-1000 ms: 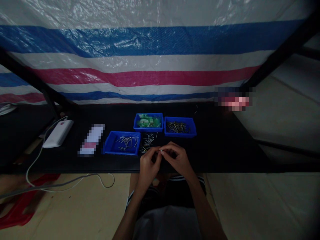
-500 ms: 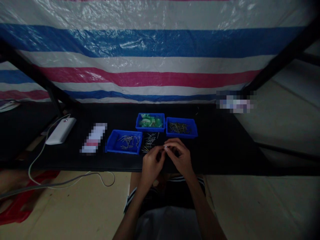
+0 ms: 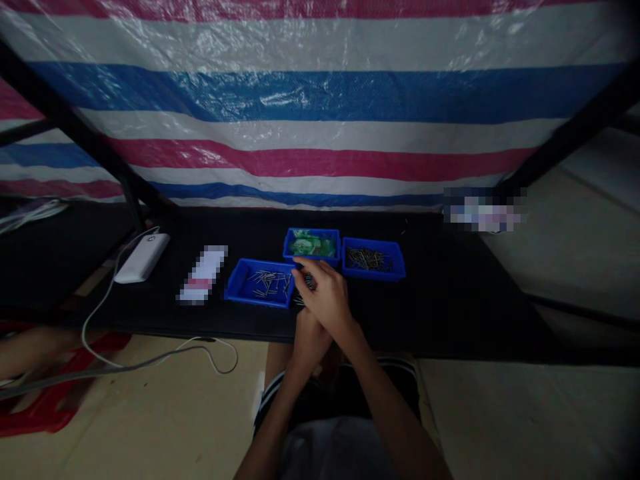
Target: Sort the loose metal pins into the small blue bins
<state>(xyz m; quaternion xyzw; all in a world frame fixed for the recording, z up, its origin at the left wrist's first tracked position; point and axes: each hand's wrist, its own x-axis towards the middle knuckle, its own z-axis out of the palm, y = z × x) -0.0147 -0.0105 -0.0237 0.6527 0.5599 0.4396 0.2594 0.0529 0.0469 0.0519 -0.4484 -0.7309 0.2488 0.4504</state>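
Right hand (image 3: 326,297) fingers extended loosely over thin metal pins (image 3: 303,298), grip unclear, left hand (image 3: 306,340) mostly hidden beneath, rectangular blue plastic tray (image 3: 260,283) near worktop's front edge

The three small bins, near-left (image 3: 260,284), far-middle (image 3: 312,245) and right (image 3: 373,259), look like smooth blue plastic, and the thin pins (image 3: 267,283) in the near-left one and those (image 3: 369,258) in the right one have a dull metal gleam. The sheet (image 3: 320,100) hung behind is woven plastic, crinkled and glossy, while the tabletop (image 3: 450,293) is matt black. At the far left, the power bank (image 3: 143,258) is smooth white plastic with a rubbery-looking cable (image 3: 150,360).
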